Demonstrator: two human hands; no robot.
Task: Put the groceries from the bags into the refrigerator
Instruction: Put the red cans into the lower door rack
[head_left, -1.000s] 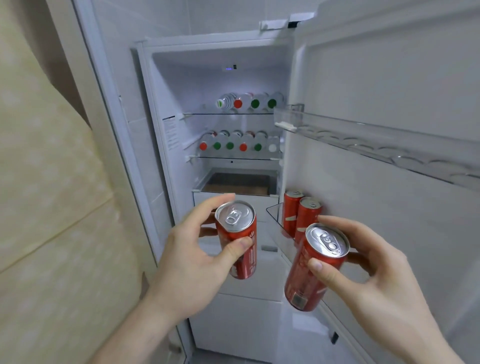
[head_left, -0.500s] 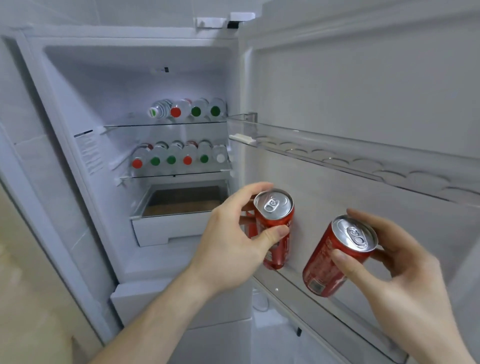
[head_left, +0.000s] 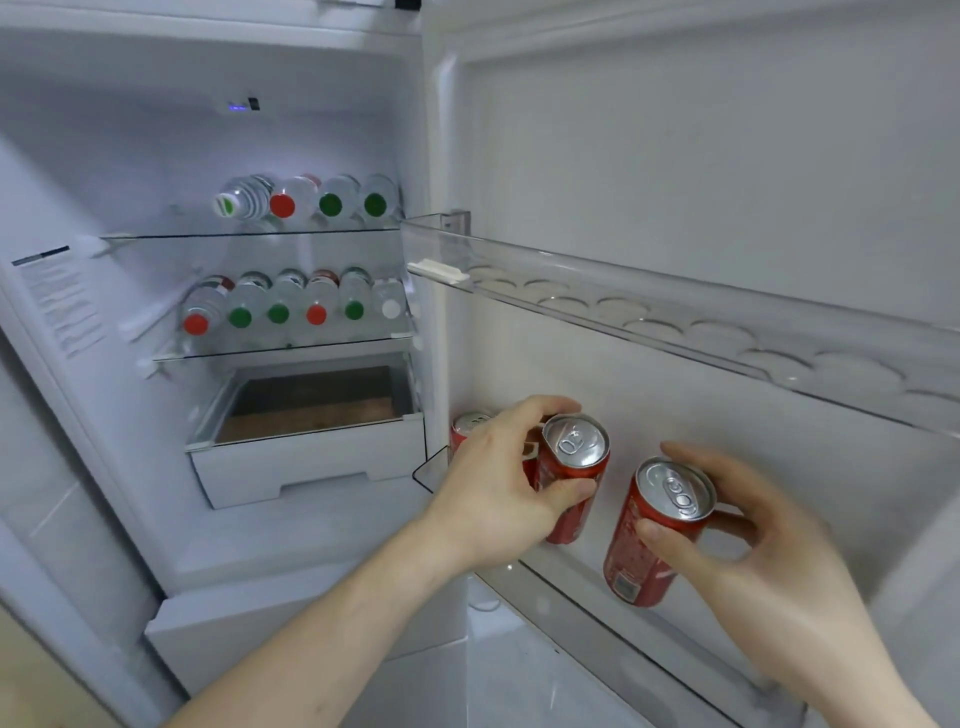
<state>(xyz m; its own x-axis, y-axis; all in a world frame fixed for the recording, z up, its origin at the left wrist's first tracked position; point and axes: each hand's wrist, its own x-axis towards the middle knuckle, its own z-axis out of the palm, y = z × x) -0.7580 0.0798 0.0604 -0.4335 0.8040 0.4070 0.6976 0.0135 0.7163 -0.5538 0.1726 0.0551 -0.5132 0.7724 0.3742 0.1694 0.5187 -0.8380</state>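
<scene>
Holding a red can (head_left: 570, 486) at centre frame, the left hand (head_left: 498, 499) wraps thumb and fingers round it, just above the lower door shelf (head_left: 587, 587). The right hand (head_left: 748, 540) grips a second can (head_left: 654, 540), tilted, at lower right. Another can (head_left: 467, 428) stands in the door shelf behind the left hand. Bottles (head_left: 291, 306) lie on the fridge (head_left: 311, 78) shelves at upper left.

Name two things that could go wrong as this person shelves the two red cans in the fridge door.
1. The left hand brings its can close to a can already in the lower door bin; a bump could topple it.
2. The right hand holds its can tilted; set down so, it may tip over.
</scene>
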